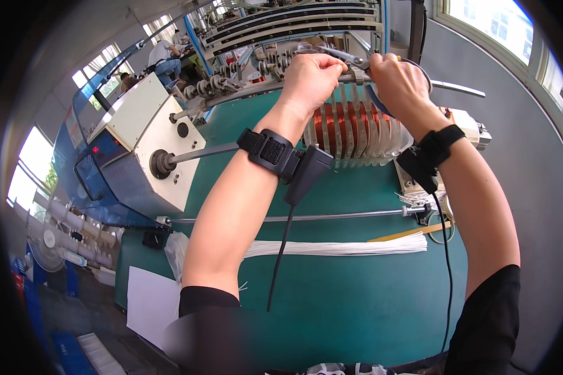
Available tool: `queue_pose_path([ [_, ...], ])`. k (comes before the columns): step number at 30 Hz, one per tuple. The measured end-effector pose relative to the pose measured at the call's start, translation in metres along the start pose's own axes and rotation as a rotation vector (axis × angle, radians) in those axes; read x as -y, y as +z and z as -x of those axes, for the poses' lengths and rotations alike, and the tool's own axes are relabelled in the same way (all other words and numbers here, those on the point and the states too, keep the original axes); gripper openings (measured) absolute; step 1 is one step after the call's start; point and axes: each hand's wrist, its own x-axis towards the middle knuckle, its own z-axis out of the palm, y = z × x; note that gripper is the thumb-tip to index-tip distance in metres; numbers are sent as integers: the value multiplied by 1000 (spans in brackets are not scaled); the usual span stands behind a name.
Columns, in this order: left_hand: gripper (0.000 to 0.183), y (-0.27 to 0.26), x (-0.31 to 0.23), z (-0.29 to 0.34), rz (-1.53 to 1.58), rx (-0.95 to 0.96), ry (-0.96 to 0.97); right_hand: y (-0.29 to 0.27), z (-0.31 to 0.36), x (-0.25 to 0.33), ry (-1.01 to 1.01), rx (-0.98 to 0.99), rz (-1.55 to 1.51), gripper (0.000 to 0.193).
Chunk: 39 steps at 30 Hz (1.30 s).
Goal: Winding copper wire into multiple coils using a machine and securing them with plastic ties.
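Both my arms reach forward over a row of copper-coloured wire coils [351, 128] set between pale flanges on a winding machine. Above the left part of the coils, my left hand [311, 81] is closed in a pinch, thumb against fingertips. Whatever it pinches is too small to make out. To its right, my right hand [399, 84] wraps round a metal hand tool [356, 60] that looks like pliers with blue handles. The tool's metal end points left, close to my left fingertips. My right palm hides part of the tool.
The white machine housing [147, 134] with its shaft stands at left beside a blue transparent cover [87, 150]. A bundle of white wires or tubes [338, 247], a metal rod [344, 217] and white paper [149, 300] lie on the green table [356, 306]. A person [164, 57] sits far back.
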Motion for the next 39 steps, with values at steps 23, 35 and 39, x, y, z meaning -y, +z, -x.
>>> queue_pose_path([
  [23,8,-56,-28,396,-260,-17,-75,-162,331,95,272,825,-993,23],
  [35,33,-153,26,484,-1117,450,76,-51,204,376,-141,511,-1097,14],
  [39,25,-164,50,473,-1079,481,146,-35,202,390,-164,448,-959,15],
])
